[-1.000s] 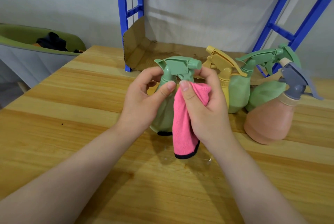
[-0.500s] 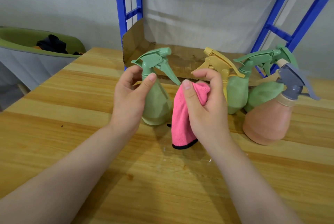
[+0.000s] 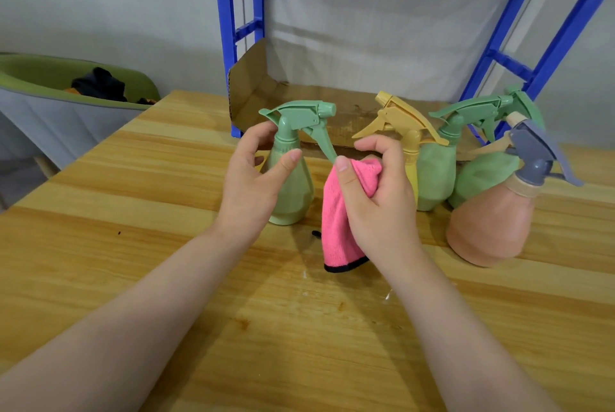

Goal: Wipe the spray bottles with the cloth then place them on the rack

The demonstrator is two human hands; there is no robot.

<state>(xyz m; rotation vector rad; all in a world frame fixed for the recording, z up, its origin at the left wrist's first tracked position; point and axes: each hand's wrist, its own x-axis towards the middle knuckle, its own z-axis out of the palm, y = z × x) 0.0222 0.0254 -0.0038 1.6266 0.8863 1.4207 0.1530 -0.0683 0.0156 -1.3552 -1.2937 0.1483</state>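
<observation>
1. Turned since before: green spray bottle (image 3: 293, 178), nozzle now pointing right.
2. Standing on desk (image 3: 100, 245), gripped by left hand (image 3: 249, 188).
3. Pink cloth (image 3: 342, 212) bunched in right hand (image 3: 376, 198), just right of bottle.

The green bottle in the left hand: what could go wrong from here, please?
1. The left hand holds the green bottle only loosely, so a push from the pink cloth might tip it.
2. The right hand works close to the yellow bottle and the other crowded bottles, so it may knock one over.
</observation>
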